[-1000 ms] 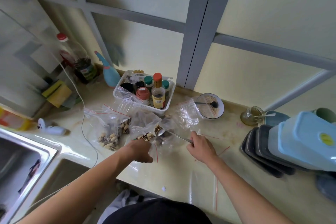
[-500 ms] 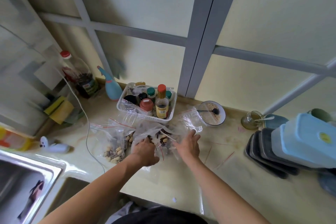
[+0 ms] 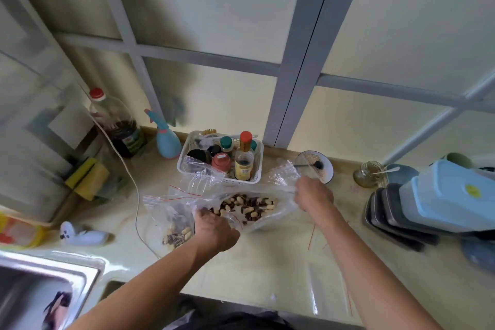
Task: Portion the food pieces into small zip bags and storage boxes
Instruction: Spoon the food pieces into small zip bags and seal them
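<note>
While a small zip bag [image 3: 171,225] already holding some pieces lies at nine o'clock on the surface [image 3: 281,262], the big clear bag [image 3: 251,209] of food pieces [image 3: 246,207] is stretched between the hands at centre. Left hand [image 3: 214,230] grips its near edge; right hand [image 3: 313,193] pinches the far corner. Storage boxes [image 3: 428,203] wait stacked at three o'clock. Likely mid-portioning; next comes steadying the mouth and tipping gently.

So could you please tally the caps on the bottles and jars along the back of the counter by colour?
Red or reddish caps: 3, on the large oil bottle, the sauce bottle and the short jar.
Green caps: 2, one plain, one half hidden.
Total: 5.
</note>
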`<action>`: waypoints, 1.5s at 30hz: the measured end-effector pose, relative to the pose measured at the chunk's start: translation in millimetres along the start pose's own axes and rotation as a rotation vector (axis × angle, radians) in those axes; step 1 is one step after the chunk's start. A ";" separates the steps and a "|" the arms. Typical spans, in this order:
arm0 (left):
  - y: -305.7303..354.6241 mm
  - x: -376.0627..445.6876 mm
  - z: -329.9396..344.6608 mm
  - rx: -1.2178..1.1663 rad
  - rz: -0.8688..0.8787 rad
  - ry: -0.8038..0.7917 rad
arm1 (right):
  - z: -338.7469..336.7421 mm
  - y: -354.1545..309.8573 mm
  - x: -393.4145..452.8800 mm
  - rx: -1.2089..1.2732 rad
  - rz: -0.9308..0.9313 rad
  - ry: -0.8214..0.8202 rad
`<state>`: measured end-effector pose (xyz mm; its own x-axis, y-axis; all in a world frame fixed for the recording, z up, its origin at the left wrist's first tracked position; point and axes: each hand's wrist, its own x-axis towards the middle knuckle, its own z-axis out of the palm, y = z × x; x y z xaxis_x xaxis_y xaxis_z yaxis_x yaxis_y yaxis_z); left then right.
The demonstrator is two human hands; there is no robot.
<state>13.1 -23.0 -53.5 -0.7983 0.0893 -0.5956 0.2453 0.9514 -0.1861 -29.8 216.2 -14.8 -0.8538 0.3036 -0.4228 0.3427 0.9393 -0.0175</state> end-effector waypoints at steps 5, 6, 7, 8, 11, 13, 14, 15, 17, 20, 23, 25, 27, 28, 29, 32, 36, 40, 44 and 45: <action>8.1 -12.1 -28.5 0.028 -0.099 -0.073 | -42.0 -2.8 -11.9 -0.083 0.000 0.071; 10.6 -14.8 -33.4 0.047 -0.103 -0.082 | -44.7 -4.7 -15.7 -0.092 0.006 0.073; 12.8 -16.9 -36.7 0.054 -0.100 -0.091 | -44.6 -6.0 -18.7 -0.087 0.017 0.070; 14.5 -18.2 -37.9 0.055 -0.092 -0.096 | -42.8 -6.9 -22.1 -0.075 0.026 0.055; 15.0 -22.2 -34.2 0.038 -0.072 -0.106 | -26.9 -6.8 -29.1 -0.050 0.026 -0.042; 14.3 -23.9 -29.5 0.037 -0.046 -0.090 | -18.4 -7.0 -33.3 -0.067 -0.004 -0.124; 14.2 -24.4 -28.0 0.031 -0.032 -0.074 | -16.4 -8.0 -35.6 -0.080 -0.018 -0.161; 14.1 -23.5 -25.6 0.020 -0.016 -0.051 | -14.7 -8.9 -37.0 -0.093 -0.020 -0.187; 14.8 -20.6 -22.1 -0.022 0.010 0.012 | -14.6 -11.1 -41.1 -0.115 0.004 -0.185; 16.4 -12.9 -20.5 -0.062 0.068 0.132 | -19.1 -15.4 -43.8 -0.140 0.004 -0.104; 16.8 -9.4 -18.3 -0.046 0.082 0.164 | -22.6 -20.0 -44.6 -0.050 -0.013 -0.021; 17.1 -10.1 -18.4 -0.025 0.032 0.157 | -21.3 -21.2 -42.7 0.090 -0.040 0.060; 16.7 -13.5 -19.8 0.008 -0.024 0.148 | -14.7 -22.5 -42.9 0.285 -0.090 0.140; 16.8 -15.6 -20.5 0.025 -0.045 0.137 | -10.7 -24.2 -44.4 0.355 -0.119 0.164; 17.3 -17.5 -21.2 0.043 -0.061 0.127 | -5.3 -25.8 -46.2 0.423 -0.147 0.176; 20.0 -20.0 -22.9 0.090 -0.108 0.128 | 11.3 -32.9 -53.4 0.537 -0.254 0.120; 18.7 -19.7 -31.6 0.132 -0.096 0.210 | 33.1 -36.0 -51.8 0.311 -0.367 0.152; 14.9 -17.4 -42.9 0.150 -0.068 0.251 | 32.6 -36.0 -49.5 0.238 -0.330 0.222; 17.4 -12.7 -39.5 0.188 0.044 0.284 | 35.4 -36.9 -44.7 0.279 -0.305 0.200; 19.8 -14.3 -36.1 0.226 0.093 0.299 | 37.3 -38.4 -43.9 0.282 -0.307 0.203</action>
<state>9.5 5.1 -20.5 -0.8841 0.2855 -0.3700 0.4122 0.8494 -0.3296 9.2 160.9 -29.4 -0.9822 0.0698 -0.1742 0.1312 0.9190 -0.3718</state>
